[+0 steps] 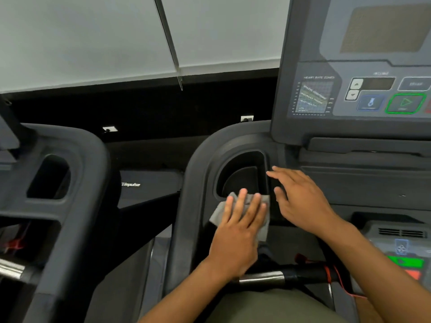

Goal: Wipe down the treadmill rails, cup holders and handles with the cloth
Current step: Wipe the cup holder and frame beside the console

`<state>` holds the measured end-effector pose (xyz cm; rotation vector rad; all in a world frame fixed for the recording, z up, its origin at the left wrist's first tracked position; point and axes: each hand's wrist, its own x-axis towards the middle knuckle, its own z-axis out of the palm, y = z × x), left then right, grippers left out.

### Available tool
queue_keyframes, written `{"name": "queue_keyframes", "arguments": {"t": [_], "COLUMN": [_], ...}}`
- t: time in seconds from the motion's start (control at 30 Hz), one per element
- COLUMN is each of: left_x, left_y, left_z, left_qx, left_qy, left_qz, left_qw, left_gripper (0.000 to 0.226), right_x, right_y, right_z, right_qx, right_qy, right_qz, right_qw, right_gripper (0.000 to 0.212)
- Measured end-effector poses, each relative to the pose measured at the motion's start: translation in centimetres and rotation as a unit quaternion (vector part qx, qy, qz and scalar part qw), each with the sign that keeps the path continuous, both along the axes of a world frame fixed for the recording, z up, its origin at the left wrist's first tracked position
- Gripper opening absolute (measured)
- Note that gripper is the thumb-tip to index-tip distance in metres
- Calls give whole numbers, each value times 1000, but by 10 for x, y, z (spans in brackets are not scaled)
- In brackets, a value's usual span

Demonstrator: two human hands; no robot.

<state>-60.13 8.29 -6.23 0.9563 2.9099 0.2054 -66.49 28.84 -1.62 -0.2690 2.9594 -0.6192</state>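
Note:
A grey cloth (218, 212) lies on the dark treadmill frame just below the left cup holder (242, 176), a deep black D-shaped recess. My left hand (238, 231) presses flat on the cloth, fingers spread and pointing toward the cup holder's near rim. My right hand (300, 201) hovers open to the right of the cup holder, fingertips near its right edge, holding nothing. A metal-sleeved handle (263, 276) runs across below my left wrist. The curved side rail (186, 206) runs down the left of the cup holder.
The console (354, 66) with its screen and a green start button (405, 103) rises at the upper right. A second treadmill (77, 183) with its own cup holder stands at left. A red safety cord (335, 278) hangs near the handle.

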Motion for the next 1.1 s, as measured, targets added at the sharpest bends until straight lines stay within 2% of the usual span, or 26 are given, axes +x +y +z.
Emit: {"name": "queue_keyframes", "arguments": {"t": [0.07, 0.13, 0.23, 0.43, 0.6, 0.67, 0.77, 0.83, 0.93, 1.0, 1.1], "left_x": [-17, -36, -70, -148, -186, -193, -199, -201, -189, -166, -117], "left_y": [12, 28, 50, 69, 70, 60, 43, 39, 42, 52, 79], "left_z": [-1, -4, -6, 11, 25, 32, 49, 64, 81, 85, 70], "left_qx": [-5, 4, -1, -67, -67, -22, 98, 207, 315, 335, 297], "left_qy": [15, 7, -7, 5, 9, 14, 13, -26, -89, -114, -189], "left_qz": [-59, -66, -28, 24, 97, 170, 277, 335, 383, 370, 297], "left_qw": [998, 998, 1000, 997, 993, 985, 956, 919, 864, 859, 887], "left_gripper": [80, 80, 81, 76, 73, 70, 59, 48, 52, 53, 49], "right_x": [0, 2, 8, 23, 36, 41, 47, 50, 55, 58, 58], "right_y": [3, 6, 13, 28, 37, 42, 46, 46, 45, 47, 54], "right_z": [-1, -2, 0, 2, 4, 4, 3, 4, 9, 12, 17], "right_qx": [-6, -8, -10, 4, -2, -8, -18, -26, -36, -43, -45], "right_qy": [-2, -1, 8, -5, -15, -20, -23, -26, -31, -31, -28], "right_qz": [-11, -24, -36, -75, -102, -113, -125, -129, -136, -137, -146], "right_qw": [1000, 1000, 999, 997, 995, 993, 992, 991, 990, 989, 988], "right_gripper": [45, 43, 45, 44, 55, 58, 60, 64, 69, 71, 72]}}
